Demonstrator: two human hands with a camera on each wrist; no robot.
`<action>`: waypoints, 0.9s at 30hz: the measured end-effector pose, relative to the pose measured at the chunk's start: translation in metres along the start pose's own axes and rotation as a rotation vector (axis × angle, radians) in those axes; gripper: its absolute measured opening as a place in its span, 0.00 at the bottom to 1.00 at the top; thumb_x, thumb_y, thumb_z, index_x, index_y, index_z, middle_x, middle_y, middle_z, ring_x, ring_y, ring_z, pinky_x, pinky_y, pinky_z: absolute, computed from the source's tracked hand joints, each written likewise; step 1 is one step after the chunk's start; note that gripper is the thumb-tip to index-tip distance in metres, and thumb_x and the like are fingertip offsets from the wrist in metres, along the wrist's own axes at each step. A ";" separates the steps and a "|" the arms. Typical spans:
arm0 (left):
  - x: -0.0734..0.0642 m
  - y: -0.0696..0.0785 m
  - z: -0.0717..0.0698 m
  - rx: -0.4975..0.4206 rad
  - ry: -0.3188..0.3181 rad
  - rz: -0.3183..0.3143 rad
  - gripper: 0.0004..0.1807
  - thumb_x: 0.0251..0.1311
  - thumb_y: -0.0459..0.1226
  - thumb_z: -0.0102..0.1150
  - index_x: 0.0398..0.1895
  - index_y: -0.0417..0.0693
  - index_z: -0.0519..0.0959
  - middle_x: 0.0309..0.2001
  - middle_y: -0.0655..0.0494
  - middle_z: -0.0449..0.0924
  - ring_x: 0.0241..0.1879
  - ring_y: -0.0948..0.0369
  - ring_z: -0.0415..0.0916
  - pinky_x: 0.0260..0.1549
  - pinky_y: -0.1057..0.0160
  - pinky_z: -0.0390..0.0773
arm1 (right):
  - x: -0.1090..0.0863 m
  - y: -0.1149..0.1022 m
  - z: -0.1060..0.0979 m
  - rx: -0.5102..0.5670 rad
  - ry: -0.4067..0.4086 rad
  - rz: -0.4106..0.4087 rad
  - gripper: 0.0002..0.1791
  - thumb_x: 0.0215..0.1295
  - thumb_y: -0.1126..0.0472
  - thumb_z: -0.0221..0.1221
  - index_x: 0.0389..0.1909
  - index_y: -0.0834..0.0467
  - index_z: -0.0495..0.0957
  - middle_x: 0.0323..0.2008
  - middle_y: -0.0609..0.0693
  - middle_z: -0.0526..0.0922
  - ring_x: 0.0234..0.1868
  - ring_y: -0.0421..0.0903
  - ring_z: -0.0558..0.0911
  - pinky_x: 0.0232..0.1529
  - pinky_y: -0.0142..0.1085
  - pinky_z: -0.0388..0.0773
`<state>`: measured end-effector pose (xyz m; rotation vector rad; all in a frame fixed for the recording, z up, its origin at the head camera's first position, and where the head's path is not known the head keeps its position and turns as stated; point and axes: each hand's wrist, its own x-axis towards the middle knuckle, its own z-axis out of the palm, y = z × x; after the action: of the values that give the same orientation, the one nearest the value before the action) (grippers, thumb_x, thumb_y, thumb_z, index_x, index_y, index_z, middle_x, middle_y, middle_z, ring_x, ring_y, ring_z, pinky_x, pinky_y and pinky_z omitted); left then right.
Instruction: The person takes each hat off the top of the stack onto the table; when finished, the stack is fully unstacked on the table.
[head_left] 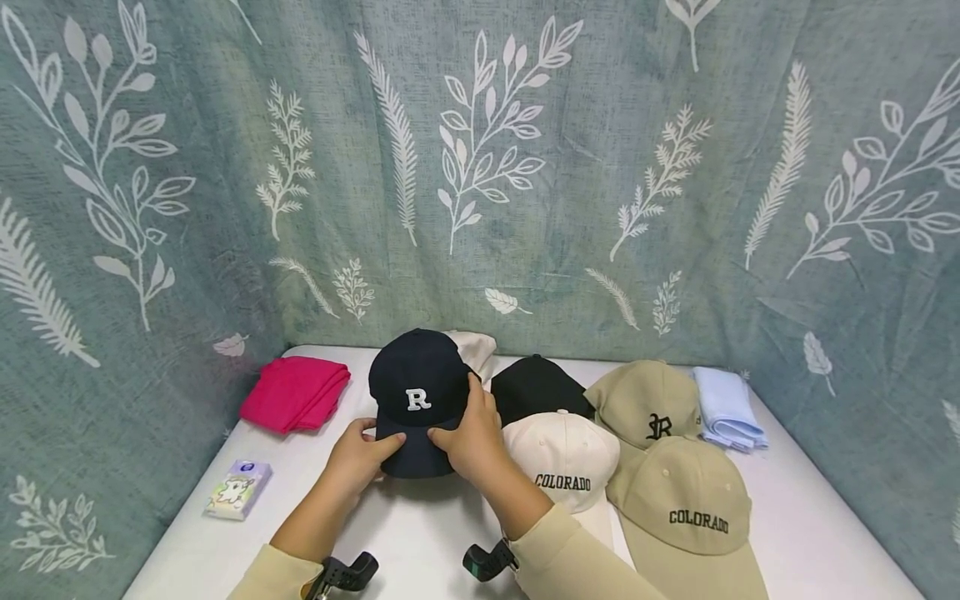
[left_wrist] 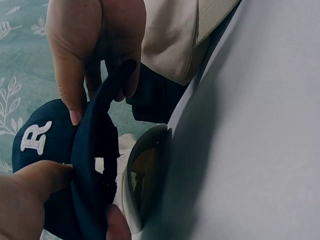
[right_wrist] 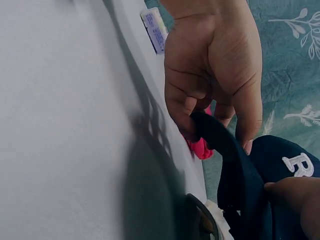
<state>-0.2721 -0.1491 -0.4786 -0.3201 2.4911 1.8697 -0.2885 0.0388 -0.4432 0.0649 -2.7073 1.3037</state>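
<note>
A navy baseball cap with a white letter R is raised over the table between both hands, its brim toward me. My left hand pinches one side of the brim, thumb on top and fingers beneath. On the other side, my right hand grips the brim the same way, with fingers reaching up along the crown. In the left wrist view, the cap shows its underside opening and both thumbs on the brim. Behind it, a whitish cap is partly hidden.
To the right sit a black cap, a cream COLORADO cap, a tan cap with a dark R and a tan COLORADO cap. Folded blue cloth lies far right. Left are folded pink cloth and a tissue pack.
</note>
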 end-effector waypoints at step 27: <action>-0.039 0.001 -0.021 0.247 -0.083 0.048 0.53 0.57 0.49 0.76 0.79 0.36 0.58 0.45 0.37 0.79 0.31 0.54 0.81 0.26 0.58 0.83 | -0.050 0.017 -0.016 0.005 -0.025 -0.120 0.60 0.51 0.53 0.80 0.81 0.57 0.56 0.69 0.63 0.68 0.71 0.60 0.71 0.70 0.56 0.71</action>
<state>-0.2316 -0.1624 -0.4661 -0.1750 2.6540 1.5299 -0.2393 0.0606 -0.4533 0.2419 -2.6737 1.2840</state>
